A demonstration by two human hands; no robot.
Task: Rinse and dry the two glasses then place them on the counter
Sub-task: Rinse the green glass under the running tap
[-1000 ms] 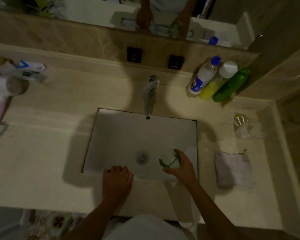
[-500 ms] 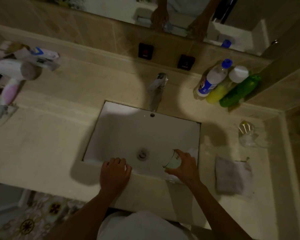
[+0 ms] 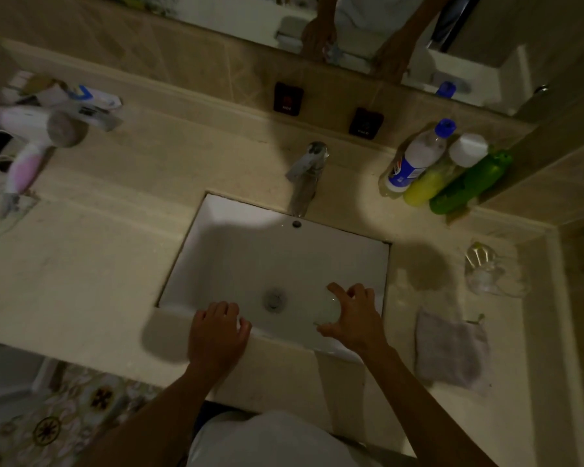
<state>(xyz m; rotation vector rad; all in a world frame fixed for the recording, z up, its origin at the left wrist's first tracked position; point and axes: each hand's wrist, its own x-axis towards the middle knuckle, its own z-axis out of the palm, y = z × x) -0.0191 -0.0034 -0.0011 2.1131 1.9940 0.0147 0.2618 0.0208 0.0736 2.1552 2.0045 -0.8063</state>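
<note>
The room is a dimly lit bathroom with a beige stone counter (image 3: 81,281) running the full width, a raised ledge at its back and tan wall tiles above. At far left a white and pink hair dryer (image 3: 31,143) lies on the counter with its cord loose beside it, and some tubes and boxes (image 3: 85,99) lie just behind it. A patterned floor (image 3: 64,416) shows below the counter edge at lower left.

The left hand (image 3: 216,335) rests palm down on the front rim of the white rectangular sink (image 3: 250,251), fingers curled over the edge, gripping nothing. A chrome faucet (image 3: 305,173) stands behind the basin; the drain (image 3: 274,299) is in the basin floor. Two dark panels (image 3: 288,97) are set in the wall tiles above.

The right hand (image 3: 353,315) is inside the basin at its right front, fingers spread around a clear glass (image 3: 327,310), which is blurred; the hold appears loose.

Right of the sink, a grey cloth (image 3: 452,348) lies flat on the counter. Behind it, well apart, a second glass (image 3: 486,271) stands near the right wall. At the back right corner stand three bottles (image 3: 445,166): white with blue cap, yellow, green. A mirror (image 3: 351,28) runs along the top.
</note>
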